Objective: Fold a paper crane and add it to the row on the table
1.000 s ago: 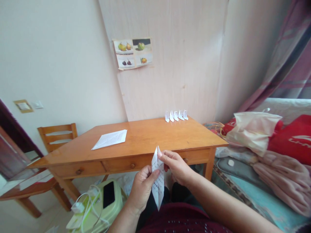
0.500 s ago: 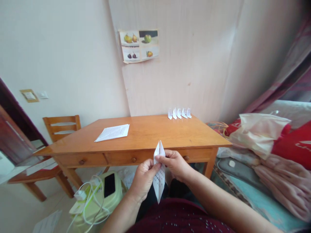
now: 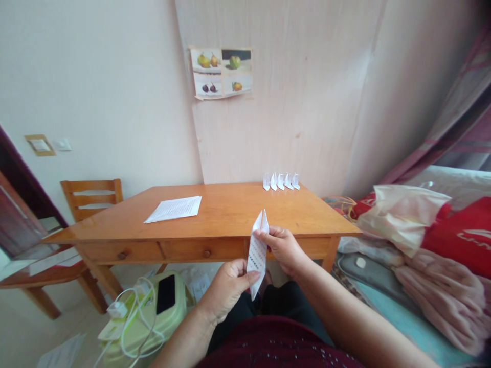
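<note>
I hold a folded piece of printed white paper (image 3: 257,253), long and pointed at both ends, upright in front of my lap. My left hand (image 3: 227,289) pinches its lower part between thumb and fingers. My right hand (image 3: 283,249) pinches its upper part just below the top point. Beyond it stands a wooden table (image 3: 230,217) with drawers. Several small folded white paper pieces (image 3: 281,181) stand in a row at the table's far edge by the wall. A flat printed sheet (image 3: 174,208) lies on the table's left half.
A pale green device (image 3: 153,312) with a dark screen and white cables sits on the floor at lower left. A wooden chair (image 3: 92,197) stands left of the table. Bedding, a red cloth and a plastic bag (image 3: 399,209) pile up on the right.
Both hands carried the folded paper slightly up and to the right. My left hand slid down to its lower part and the paper now tilts a little.
</note>
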`<control>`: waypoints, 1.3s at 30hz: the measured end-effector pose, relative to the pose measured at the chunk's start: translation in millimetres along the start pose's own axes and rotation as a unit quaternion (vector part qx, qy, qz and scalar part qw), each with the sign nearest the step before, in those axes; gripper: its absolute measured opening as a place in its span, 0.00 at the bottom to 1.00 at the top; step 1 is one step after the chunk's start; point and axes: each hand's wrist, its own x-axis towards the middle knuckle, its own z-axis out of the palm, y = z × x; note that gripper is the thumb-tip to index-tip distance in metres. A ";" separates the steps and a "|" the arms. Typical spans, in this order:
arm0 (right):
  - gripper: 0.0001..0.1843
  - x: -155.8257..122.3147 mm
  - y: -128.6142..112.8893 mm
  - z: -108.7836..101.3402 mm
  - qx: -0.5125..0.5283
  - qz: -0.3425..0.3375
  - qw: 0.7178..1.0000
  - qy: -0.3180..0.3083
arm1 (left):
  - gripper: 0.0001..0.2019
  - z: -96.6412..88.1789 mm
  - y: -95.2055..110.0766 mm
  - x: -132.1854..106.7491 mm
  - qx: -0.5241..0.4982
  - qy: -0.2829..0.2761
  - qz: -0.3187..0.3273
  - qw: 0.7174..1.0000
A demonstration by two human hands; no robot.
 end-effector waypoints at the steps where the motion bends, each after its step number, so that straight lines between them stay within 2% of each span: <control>1: 0.19 1.3 -1.3 -1.7 -0.005 -0.001 1.000 0.003 | 0.13 -1.4 -1.2 -0.9 0.013 -0.014 -0.008 1.000; 7: 0.21 6.3 -12.1 -10.3 -0.039 -0.014 0.999 0.024 | 0.15 -17.5 -13.5 -6.9 0.090 -0.063 -0.097 0.989; 11: 0.22 6.9 -16.8 -13.4 -0.047 -0.019 0.998 0.037 | 0.14 -29.9 -15.0 -4.0 0.150 -0.130 -0.142 0.970; 13: 0.22 6.7 -17.7 -14.4 -0.050 -0.020 0.998 0.037 | 0.14 -32.0 -10.4 0.5 0.142 -0.110 -0.117 0.977; 17: 0.22 4.3 -14.0 -12.6 -0.044 -0.010 0.999 0.012 | 0.14 -25.3 7.7 13.8 0.033 -0.003 0.004 0.999; 19: 0.22 1.9 -9.7 -9.6 -0.039 -0.003 0.999 -0.006 | 0.14 -18.3 16.6 20.7 -0.018 0.002 0.036 0.999; 21: 0.21 -0.9 -5.7 -6.1 -0.033 0.005 0.999 -0.028 | 0.14 -10.7 22.3 26.8 -0.044 0.001 0.036 0.998; 25: 0.21 -6.5 -3.0 -3.5 -0.021 0.012 0.998 -0.051 | 0.13 1.5 23.0 33.5 -0.044 0.062 0.031 0.997; 31: 0.26 -10.7 -3.3 -12.9 -0.042 0.000 0.999 -0.020 | 0.13 4.5 18.8 30.8 -0.023 0.084 0.045 0.995; 34: 0.25 -11.9 -1.9 -15.1 -0.045 -0.023 0.999 -0.014 | 0.13 3.3 19.3 29.2 -0.013 0.073 0.033 0.997; 39: 0.24 -15.9 -1.3 -15.0 -0.036 -0.032 0.999 -0.019 | 0.13 5.9 21.7 30.4 -0.035 0.024 0.005 0.999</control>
